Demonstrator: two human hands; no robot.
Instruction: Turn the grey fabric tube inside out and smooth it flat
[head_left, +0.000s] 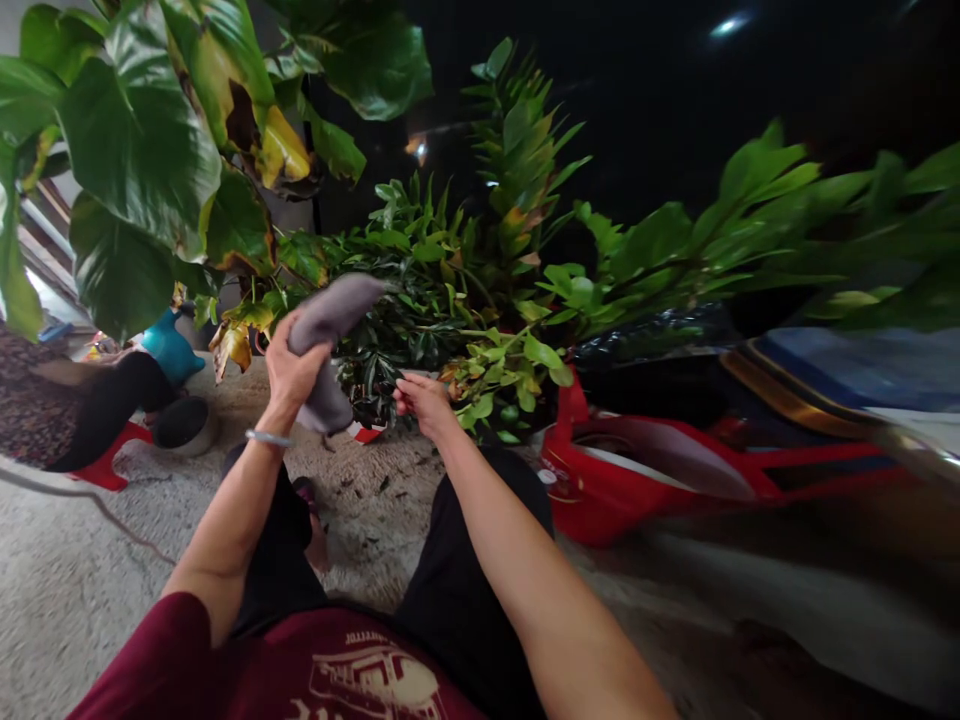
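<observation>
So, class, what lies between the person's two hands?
In the head view: part of the grey item in the left hand, then dark leaves near the right hand, with a red-and-white object below those leaves.

Mauve-grey cloth-like item (339, 308), big green leaves (139, 150) blotched yellow and brown, red bag (600, 500), maroon shirt (255, 665) printed cream

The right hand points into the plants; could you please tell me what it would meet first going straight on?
Most likely the dark narrow leaves just ahead of the right hand; depth is unclear, and it may already touch them.
</observation>
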